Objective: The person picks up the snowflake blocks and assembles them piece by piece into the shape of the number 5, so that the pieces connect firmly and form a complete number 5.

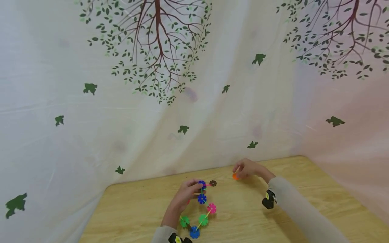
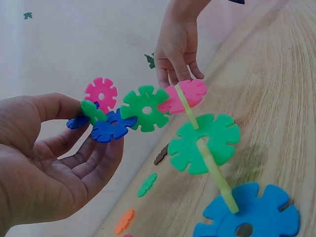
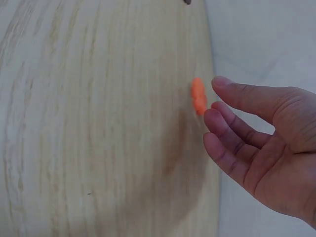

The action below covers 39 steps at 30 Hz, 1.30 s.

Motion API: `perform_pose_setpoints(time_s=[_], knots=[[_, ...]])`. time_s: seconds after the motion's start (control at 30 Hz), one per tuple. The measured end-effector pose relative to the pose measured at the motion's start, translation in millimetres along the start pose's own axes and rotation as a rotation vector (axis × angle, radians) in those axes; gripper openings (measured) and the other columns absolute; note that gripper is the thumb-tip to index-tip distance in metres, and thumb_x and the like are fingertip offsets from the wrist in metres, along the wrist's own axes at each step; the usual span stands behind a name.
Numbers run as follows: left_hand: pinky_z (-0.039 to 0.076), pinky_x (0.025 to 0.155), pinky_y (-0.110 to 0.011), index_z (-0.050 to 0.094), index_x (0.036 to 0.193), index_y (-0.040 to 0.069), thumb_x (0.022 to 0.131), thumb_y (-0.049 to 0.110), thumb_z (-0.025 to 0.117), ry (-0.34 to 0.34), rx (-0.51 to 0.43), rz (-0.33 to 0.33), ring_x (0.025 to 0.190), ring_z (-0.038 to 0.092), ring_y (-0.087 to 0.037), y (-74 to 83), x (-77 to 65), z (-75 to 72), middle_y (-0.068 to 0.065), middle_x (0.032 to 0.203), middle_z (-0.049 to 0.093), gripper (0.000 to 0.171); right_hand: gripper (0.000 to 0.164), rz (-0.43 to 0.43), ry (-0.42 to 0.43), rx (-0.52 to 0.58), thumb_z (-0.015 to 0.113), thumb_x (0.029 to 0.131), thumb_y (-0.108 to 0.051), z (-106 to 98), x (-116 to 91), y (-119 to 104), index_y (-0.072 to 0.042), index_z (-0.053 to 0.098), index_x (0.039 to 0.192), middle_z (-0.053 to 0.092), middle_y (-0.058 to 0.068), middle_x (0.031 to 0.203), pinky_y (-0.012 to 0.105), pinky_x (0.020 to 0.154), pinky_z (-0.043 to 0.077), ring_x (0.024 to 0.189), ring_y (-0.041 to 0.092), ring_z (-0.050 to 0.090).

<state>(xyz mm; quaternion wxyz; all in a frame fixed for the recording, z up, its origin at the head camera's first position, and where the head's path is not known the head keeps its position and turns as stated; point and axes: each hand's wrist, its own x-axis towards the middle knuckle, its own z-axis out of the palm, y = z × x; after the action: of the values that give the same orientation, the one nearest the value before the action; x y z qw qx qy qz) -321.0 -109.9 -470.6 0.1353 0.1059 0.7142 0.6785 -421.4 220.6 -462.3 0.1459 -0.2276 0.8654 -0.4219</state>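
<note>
My left hand [image 1: 188,191] pinches one end of a linked chain of notched plastic snowflake discs between thumb and fingers. Blue discs [image 2: 112,126], green discs [image 2: 145,109] and pink discs [image 2: 185,96] make up the chain, some turned edge-on. It curves over the table towards a larger-looking blue disc [image 2: 252,212] in the left wrist view. At the table's far edge, my right hand [image 1: 247,168] has its thumb and fingers apart, just beside an orange disc [image 3: 198,96]. That disc appears edge-on at the fingertips, outside their grip; whether they touch it cannot be told.
A wooden table [image 1: 243,216] lies below both hands. A white curtain [image 1: 212,118] printed with trees and leaves hangs right behind its far edge. A brown disc [image 1: 213,183] shows beside the left hand. Black wrist cameras sit on both sleeves.
</note>
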Motion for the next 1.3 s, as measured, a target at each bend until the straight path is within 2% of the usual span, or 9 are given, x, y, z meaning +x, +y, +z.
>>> perform_pose_setpoints(time_s=[0.2, 0.37, 0.53, 0.8, 1.0, 1.1, 1.3], knots=[[0.060, 0.091, -0.039, 0.064, 0.118, -0.001, 0.104, 0.020, 0.059, 0.005, -0.010, -0.010, 0.093, 0.069, -0.016, -0.8, 1.3, 1.9, -0.016, 0.111, 0.071, 0.026, 0.031, -0.013, 0.031, 0.006, 0.074, 0.088, -0.001, 6, 1, 17, 0.011, 0.067, 0.115, 0.067, 0.007, 0.080, 0.025, 0.053, 0.045, 0.062, 0.012, 0.053], [0.059, 0.091, -0.038, 0.064, 0.119, 0.000, 0.103, 0.022, 0.060, -0.005, -0.020, -0.015, 0.095, 0.069, -0.019, -2.6, 0.8, 3.1, -0.016, 0.112, 0.070, 0.028, 0.030, -0.029, 0.040, 0.023, 0.073, 0.088, 0.001, 10, -2, 21, 0.014, 0.066, 0.115, 0.063, 0.003, 0.075, 0.022, 0.052, 0.040, 0.060, 0.011, 0.048], [0.058, 0.092, -0.038, 0.063, 0.124, -0.002, 0.101, 0.029, 0.064, -0.018, -0.026, -0.008, 0.098, 0.069, -0.019, -3.6, -0.5, 3.4, -0.009, 0.111, 0.070, 0.038, 0.027, -0.013, 0.047, 0.015, 0.076, 0.083, 0.003, 10, -3, 20, 0.013, 0.067, 0.107, 0.060, 0.003, 0.075, 0.021, 0.055, 0.042, 0.063, 0.009, 0.050], [0.057, 0.094, -0.037, 0.062, 0.126, -0.001, 0.097, 0.032, 0.070, -0.003, -0.017, -0.011, 0.104, 0.068, -0.022, -0.4, 2.7, 2.6, -0.012, 0.117, 0.069, 0.045, 0.028, -0.041, 0.055, 0.003, 0.079, 0.079, 0.005, 12, -3, 17, 0.011, 0.062, 0.101, 0.062, 0.010, 0.083, 0.021, 0.063, 0.046, 0.074, 0.012, 0.053], [0.057, 0.093, -0.038, 0.065, 0.121, 0.001, 0.097, 0.035, 0.070, -0.003, 0.003, 0.009, 0.108, 0.068, -0.028, 2.6, 2.1, 2.2, -0.008, 0.113, 0.069, 0.042, 0.025, -0.087, 0.051, 0.094, 0.076, 0.082, 0.005, 20, -6, 17, 0.012, 0.063, 0.102, 0.068, 0.012, 0.083, 0.022, 0.060, 0.049, 0.069, 0.011, 0.056], [0.057, 0.094, -0.038, 0.064, 0.123, 0.000, 0.098, 0.035, 0.070, -0.003, 0.010, 0.010, 0.109, 0.068, -0.029, 2.4, 1.1, 2.3, -0.008, 0.113, 0.069, 0.044, 0.024, -0.059, 0.035, 0.153, 0.074, 0.084, 0.004, 27, -8, 14, 0.012, 0.064, 0.105, 0.070, 0.009, 0.083, 0.022, 0.061, 0.052, 0.069, 0.012, 0.060], [0.057, 0.096, -0.038, 0.063, 0.123, 0.000, 0.099, 0.033, 0.068, 0.013, -0.010, 0.016, 0.104, 0.069, -0.022, 2.3, -0.3, 2.3, -0.012, 0.115, 0.070, 0.042, 0.030, -0.047, 0.041, 0.236, 0.071, 0.091, -0.002, 40, -14, 3, 0.012, 0.066, 0.117, 0.066, 0.001, 0.081, 0.022, 0.061, 0.052, 0.067, 0.010, 0.057]])
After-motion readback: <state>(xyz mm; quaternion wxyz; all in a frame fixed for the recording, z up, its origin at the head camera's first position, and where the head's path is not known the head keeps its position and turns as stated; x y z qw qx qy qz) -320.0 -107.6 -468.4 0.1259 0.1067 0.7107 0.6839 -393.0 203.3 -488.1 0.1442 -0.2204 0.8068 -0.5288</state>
